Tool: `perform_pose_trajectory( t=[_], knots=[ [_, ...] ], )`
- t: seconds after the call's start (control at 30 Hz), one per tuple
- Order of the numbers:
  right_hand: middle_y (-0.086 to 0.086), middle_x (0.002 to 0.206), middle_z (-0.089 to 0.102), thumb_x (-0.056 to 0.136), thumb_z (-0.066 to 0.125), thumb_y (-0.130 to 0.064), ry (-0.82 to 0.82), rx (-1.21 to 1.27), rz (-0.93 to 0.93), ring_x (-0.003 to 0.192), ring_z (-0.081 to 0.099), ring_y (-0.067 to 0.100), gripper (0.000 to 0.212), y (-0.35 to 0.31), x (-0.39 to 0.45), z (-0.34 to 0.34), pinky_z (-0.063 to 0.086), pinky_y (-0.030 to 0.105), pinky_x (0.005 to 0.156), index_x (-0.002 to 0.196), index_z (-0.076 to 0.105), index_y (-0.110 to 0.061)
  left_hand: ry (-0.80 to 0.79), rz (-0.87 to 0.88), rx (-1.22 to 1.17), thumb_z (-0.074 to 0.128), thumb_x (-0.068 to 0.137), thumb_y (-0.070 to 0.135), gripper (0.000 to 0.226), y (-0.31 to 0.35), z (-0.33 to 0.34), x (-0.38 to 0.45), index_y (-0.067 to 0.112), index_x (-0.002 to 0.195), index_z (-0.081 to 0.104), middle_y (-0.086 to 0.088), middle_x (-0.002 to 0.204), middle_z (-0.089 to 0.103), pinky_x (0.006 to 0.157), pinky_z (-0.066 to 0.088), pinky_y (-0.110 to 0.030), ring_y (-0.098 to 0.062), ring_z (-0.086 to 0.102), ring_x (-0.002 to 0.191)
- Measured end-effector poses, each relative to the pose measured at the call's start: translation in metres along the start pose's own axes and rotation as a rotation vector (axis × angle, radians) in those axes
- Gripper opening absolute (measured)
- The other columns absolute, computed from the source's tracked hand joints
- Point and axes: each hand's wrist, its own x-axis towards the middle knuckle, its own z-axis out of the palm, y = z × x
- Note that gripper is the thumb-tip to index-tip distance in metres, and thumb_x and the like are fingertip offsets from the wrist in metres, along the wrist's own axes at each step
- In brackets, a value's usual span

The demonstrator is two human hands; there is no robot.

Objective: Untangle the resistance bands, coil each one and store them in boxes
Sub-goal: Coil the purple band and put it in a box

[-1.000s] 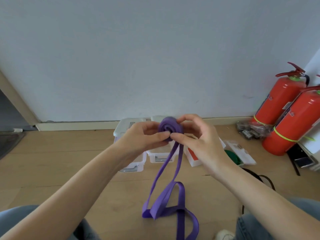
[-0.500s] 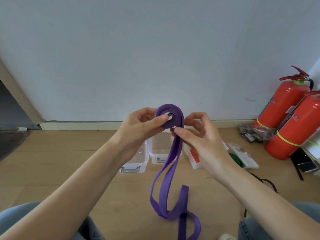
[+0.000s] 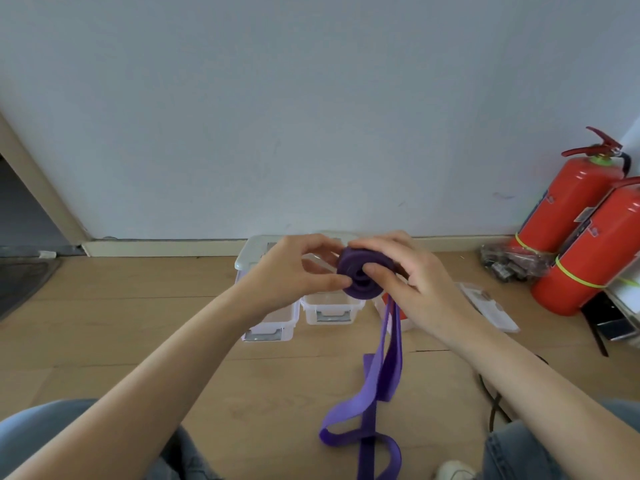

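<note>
Pinching the half-wound coil of the purple resistance band between both hands, I hold it above the clear boxes on the wooden floor. My left hand grips its near side, my right hand wraps over the top, and the loose tail hangs down to the floor.

The hands cover the rear of the purple band coil and parts of the clear boxes; the band's tail and one fire extinguisher are cut off by the frame edges.
</note>
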Motion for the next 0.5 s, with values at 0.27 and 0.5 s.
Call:
perform_pose_trajectory(
  t=[0.27,0.5],
  knots=[
    [-0.007,0.102,0.068,0.083,0.065,-0.004,0.045,0.287,0.065,0.098,0.064,0.008,0.036,-0.0014,0.0008,-0.0026,0.05,0.02,0.084,0.111,0.061,-0.026,0.06,0.014,-0.131,0.076,0.073,0.009,0.026,-0.002,0.0038,-0.0017,0.019,0.096,0.068,0.007,0.094,0.072,0.068,0.049,-0.01,-0.007,0.07,0.084],
    [0.003,0.093,0.067,0.062,0.075,-0.028,0.163,0.796,0.239,0.089,0.067,0.018,0.035,-0.0023,0.0026,-0.0009,0.053,0.03,0.084,0.091,0.058,-0.018,0.019,0.005,-0.712,0.068,0.071,0.011,0.039,-0.0036,-0.0009,0.0015,0.0,0.108,0.064,-0.015,0.106,0.07,0.08,0.053,-0.021,-0.023,0.067,0.101]
  ],
)
